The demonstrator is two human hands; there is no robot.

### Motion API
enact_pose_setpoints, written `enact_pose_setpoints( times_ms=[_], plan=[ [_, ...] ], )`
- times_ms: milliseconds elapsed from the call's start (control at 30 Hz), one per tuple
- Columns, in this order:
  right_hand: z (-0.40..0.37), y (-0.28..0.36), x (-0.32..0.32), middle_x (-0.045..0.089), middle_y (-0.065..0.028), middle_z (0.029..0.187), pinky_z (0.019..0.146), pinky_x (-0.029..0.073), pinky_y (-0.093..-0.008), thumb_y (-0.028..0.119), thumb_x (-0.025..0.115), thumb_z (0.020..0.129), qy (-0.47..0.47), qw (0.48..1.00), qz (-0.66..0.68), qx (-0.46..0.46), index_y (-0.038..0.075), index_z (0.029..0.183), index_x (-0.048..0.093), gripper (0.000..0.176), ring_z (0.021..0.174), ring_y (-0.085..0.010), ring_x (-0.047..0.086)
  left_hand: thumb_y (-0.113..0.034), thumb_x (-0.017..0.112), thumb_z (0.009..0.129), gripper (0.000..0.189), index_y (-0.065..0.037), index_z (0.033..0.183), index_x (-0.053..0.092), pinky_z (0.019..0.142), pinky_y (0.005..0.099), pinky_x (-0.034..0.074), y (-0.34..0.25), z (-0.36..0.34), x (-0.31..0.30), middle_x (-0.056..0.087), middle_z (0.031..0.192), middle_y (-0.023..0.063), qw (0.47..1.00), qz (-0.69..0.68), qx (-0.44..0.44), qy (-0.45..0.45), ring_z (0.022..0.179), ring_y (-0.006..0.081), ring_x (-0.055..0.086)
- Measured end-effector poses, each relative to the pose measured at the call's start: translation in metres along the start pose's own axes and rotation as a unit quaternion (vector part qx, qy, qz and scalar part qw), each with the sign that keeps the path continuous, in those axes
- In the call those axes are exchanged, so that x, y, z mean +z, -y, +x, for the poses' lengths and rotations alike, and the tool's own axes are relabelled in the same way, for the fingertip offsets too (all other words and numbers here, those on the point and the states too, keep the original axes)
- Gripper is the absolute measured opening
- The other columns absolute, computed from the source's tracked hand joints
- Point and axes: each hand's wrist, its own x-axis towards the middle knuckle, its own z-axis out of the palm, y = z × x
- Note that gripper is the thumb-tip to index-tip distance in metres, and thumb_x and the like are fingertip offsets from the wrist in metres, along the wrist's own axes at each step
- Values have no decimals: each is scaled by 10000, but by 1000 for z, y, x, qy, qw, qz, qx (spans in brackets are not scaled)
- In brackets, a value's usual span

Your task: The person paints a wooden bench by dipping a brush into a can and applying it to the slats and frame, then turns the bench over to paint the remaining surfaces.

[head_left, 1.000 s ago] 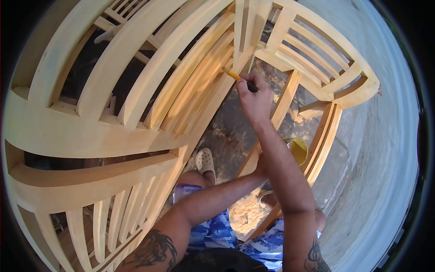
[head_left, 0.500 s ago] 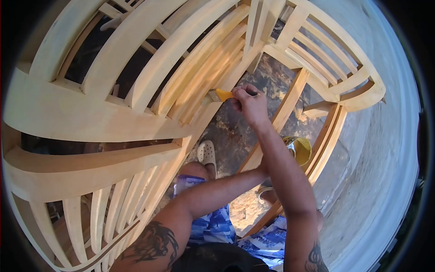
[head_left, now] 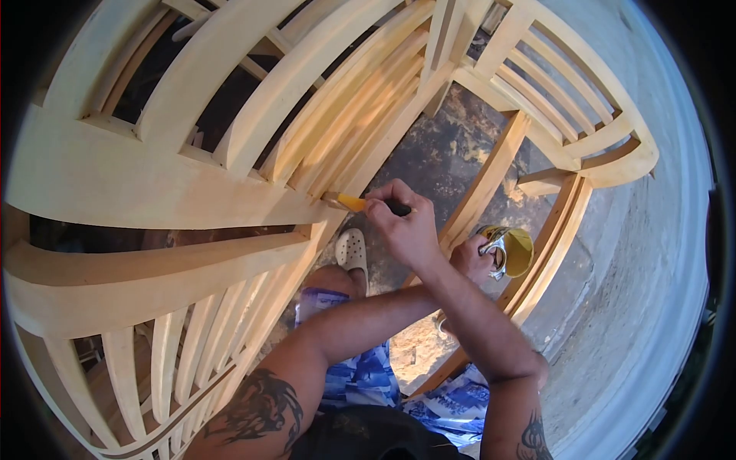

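My right hand (head_left: 408, 226) pinches a paintbrush (head_left: 352, 202) with a yellow section and a dark handle end. The bristles touch the pale wooden frame (head_left: 335, 218), at the corner where the slats meet the rail. My forearms cross, and my left hand (head_left: 471, 259) is out to the right, fingers wrapped at the side of a metal can (head_left: 520, 251). Yellowish colour shows inside the can, which is tilted toward me. Part of the left hand's grip is hidden by the can.
Curved slats (head_left: 314, 57) rise at the left. At the right are another slatted wooden end (head_left: 575, 84) and a long rail (head_left: 491, 172). A foot in a white clog (head_left: 351, 249) stands on the stained floor. Pale sheeting (head_left: 652, 253) lies along the right.
My right hand has moved down and left, bringing the brush along the wood toward the lower corner. The left hand and can now show more from behind the right forearm.
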Motion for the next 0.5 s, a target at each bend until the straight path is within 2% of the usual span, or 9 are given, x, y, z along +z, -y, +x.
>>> enact_pose_setpoints(
  times_ms=[33, 133, 167, 267, 300, 367, 400, 433, 500],
  plan=[
    [11, -10, -1, 694, -130, 747, 651, 534, -329, 161, 689, 865, -20, 1000, 7, 23, -8, 894, 675, 171, 683, -172, 669, -51, 558, 916, 205, 53, 1085, 608, 568, 331, 611, -4, -3, 0, 699, 942, 172, 1000, 0, 0, 1, 797, 231, 754],
    [41, -28, -12, 692, -96, 738, 621, 514, -297, 164, 688, 878, -93, 992, 59, 58, -5, 910, 679, 173, 657, -116, 630, -85, 615, 852, 148, 41, 930, 611, 638, 342, 517, 14, 1, 5, 643, 762, 122, 988, -151, 44, 7, 683, 185, 637],
    [47, -30, -14, 690, -86, 737, 614, 507, -286, 166, 689, 881, -118, 988, 82, 64, -4, 916, 681, 173, 652, -100, 616, -77, 622, 859, 138, 47, 910, 588, 603, 313, 486, 6, -4, 4, 581, 756, 67, 983, -177, 47, 5, 667, 127, 555],
    [30, -16, -15, 681, -65, 731, 604, 494, -276, 156, 688, 879, -196, 978, 63, 19, 1, 932, 687, 164, 645, -89, 597, -86, 614, 871, 138, 43, 911, 592, 594, 317, 487, -10, -7, 1, 587, 740, 67, 993, -113, 39, -22, 666, 130, 567],
    [19, -6, -15, 687, -78, 736, 624, 503, -284, 155, 682, 878, -151, 988, -6, 11, 1, 935, 687, 164, 654, -105, 609, -75, 599, 888, 144, 50, 959, 593, 580, 321, 526, -10, -5, 1, 624, 789, 97, 996, -78, 30, -21, 699, 162, 629],
    [9, -12, -2, 688, -86, 736, 635, 508, -294, 152, 678, 877, -59, 998, 2, 28, -3, 932, 684, 165, 656, -116, 614, -51, 568, 924, 177, 64, 1056, 595, 553, 328, 603, -6, -4, 1, 699, 887, 157, 1000, -5, 9, -16, 764, 227, 753],
    [6, -14, 3, 689, -89, 736, 640, 511, -299, 151, 676, 876, -12, 999, 7, 36, -5, 930, 683, 165, 657, -122, 616, -54, 571, 927, 175, 62, 1055, 600, 553, 329, 605, -3, -2, 2, 700, 890, 156, 1000, 0, 15, -20, 765, 225, 753],
    [11, -15, 4, 693, -101, 747, 657, 518, -310, 160, 676, 890, -4, 997, 21, 78, -5, 944, 679, 173, 660, -136, 621, -56, 574, 929, 174, 60, 1055, 605, 553, 329, 607, 0, 0, 3, 702, 893, 155, 999, 6, 21, -25, 766, 224, 753],
    [26, -20, 2, 692, -95, 747, 646, 513, -302, 169, 677, 903, -99, 992, 48, 64, -5, 954, 676, 181, 659, -129, 619, -76, 581, 907, 184, 41, 1041, 625, 595, 371, 583, 0, -2, 1, 704, 886, 183, 999, -30, 22, -22, 781, 255, 743]
  ],
)
